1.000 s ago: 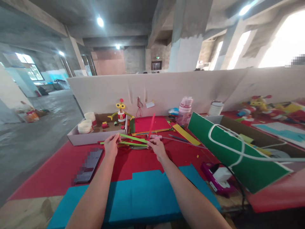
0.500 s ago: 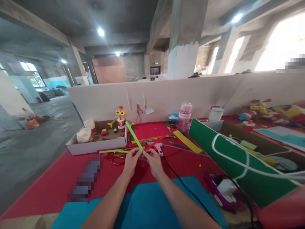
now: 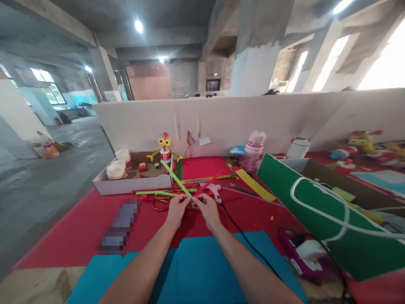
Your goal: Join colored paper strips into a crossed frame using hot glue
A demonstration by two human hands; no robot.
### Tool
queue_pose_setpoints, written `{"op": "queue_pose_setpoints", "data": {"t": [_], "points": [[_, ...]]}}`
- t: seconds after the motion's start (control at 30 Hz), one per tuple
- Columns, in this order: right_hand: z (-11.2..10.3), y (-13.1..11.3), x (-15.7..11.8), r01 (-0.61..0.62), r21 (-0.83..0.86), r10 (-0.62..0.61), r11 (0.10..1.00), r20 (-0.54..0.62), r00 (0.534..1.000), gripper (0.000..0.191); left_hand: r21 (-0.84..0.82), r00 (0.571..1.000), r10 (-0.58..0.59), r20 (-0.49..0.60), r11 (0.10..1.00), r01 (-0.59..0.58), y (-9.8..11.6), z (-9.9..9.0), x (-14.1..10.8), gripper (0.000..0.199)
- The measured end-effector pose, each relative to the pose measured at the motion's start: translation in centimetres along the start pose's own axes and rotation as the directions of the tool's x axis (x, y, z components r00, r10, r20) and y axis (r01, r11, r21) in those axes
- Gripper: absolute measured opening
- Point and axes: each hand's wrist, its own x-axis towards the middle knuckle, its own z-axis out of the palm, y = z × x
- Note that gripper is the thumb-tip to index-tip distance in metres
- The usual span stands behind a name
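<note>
Both hands are close together above the red table, fingertips nearly touching. My left hand (image 3: 177, 210) is closed in a pinch at the lower end of a bright green paper strip (image 3: 177, 179), which slants up and left. My right hand (image 3: 207, 211) pinches the near end of a red paper strip (image 3: 209, 182) slanting up and right. The two strips meet in a V between my fingertips; fingers partly hide the joint, so I cannot tell whether they are stuck together. Just beyond my right hand lies a pink-white glue gun (image 3: 216, 192) with a black cord.
A shallow box (image 3: 133, 184) holding paper cups and a yellow-eyed cup figure (image 3: 165, 155) stands back left. Red sheets (image 3: 205, 166) lie behind the hands, blue sheets (image 3: 202, 266) in front. At right are a green-sided box (image 3: 303, 215), a purple power strip (image 3: 292, 253) and a pink bottle (image 3: 254, 147).
The camera has turned slightly, shifting the scene in view. The red strip now points up more steeply from my fingers. Both hands keep their pinch at the same meeting point.
</note>
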Motion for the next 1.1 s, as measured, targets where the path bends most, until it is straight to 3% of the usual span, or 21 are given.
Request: {"op": "queue_pose_setpoints", "data": {"t": [0.13,0.3,0.6,1.1], "points": [[-0.2,-0.1,0.1,0.033,-0.092,-0.034,0.995,-0.018,0.999,0.029,0.05,0.999,0.009,0.036,0.999,-0.011,0.0,-0.1,0.0,0.025],[-0.2,0.2,0.1,0.012,-0.065,-0.018,0.998,-0.086,0.996,0.028,0.029,0.996,-0.018,0.085,0.999,0.015,-0.3,-0.2,0.1,0.028],[-1.1,-0.1,0.6,-0.184,0.158,0.168,0.97,0.108,0.98,0.033,-0.026,0.997,0.003,0.076,1.0,-0.001,0.1,-0.5,0.0,0.028],[-0.9,-0.1,0.5,-0.179,0.103,0.166,0.979,0.12,0.979,0.037,0.039,0.999,0.006,0.051,0.999,-0.008,0.2,-0.5,0.0,0.029]]}}
